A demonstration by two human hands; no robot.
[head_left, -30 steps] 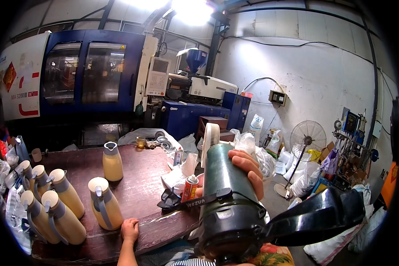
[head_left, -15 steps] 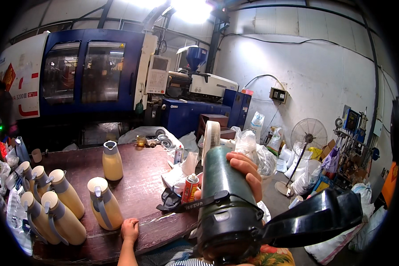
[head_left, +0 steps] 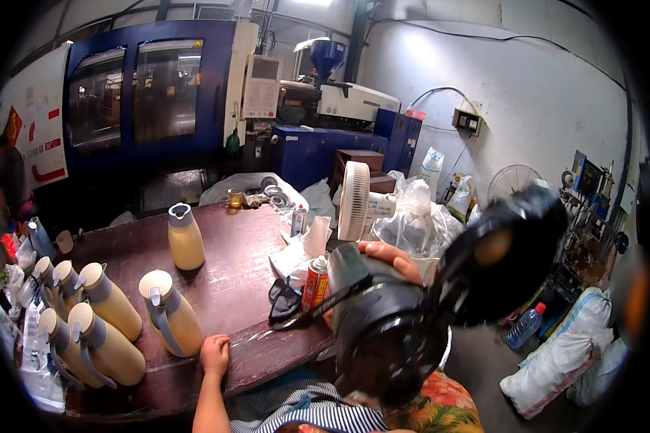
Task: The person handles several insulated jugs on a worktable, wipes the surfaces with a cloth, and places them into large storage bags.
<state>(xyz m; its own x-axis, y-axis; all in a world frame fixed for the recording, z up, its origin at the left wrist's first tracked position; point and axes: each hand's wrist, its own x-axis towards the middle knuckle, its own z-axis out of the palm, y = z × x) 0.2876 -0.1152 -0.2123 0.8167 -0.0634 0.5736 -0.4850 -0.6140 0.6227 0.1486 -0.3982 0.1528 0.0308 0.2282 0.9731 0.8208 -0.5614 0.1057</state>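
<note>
Close in front of me, my right hand [head_left: 393, 260] grips a large dark green vacuum flask [head_left: 350, 278]. Its fingertips wrap the far side; the palm is hidden behind the flask. The flask tilts with its black top toward me, and its black flip lid [head_left: 509, 249] hangs open to the right, blurred. A dark strap [head_left: 325, 310] runs off its left side. My left hand [head_left: 214, 353] rests on the table's near edge with curled fingers, holding nothing visible. Just beyond it stands a cream jug with a grey handle [head_left: 173, 321].
Several cream jugs [head_left: 108, 350] crowd the left of the dark red table [head_left: 238, 245]; another jug [head_left: 186, 242] stands farther back. A spray can [head_left: 315, 285], dark glasses [head_left: 285, 299] and a white fan [head_left: 355, 202] are near the flask. White sacks [head_left: 556, 353] lie on the floor at right.
The flask has tipped further, turning its black top more toward me, and its open lid has swung upward. The view has dipped. My left hand stays at the table edge.
</note>
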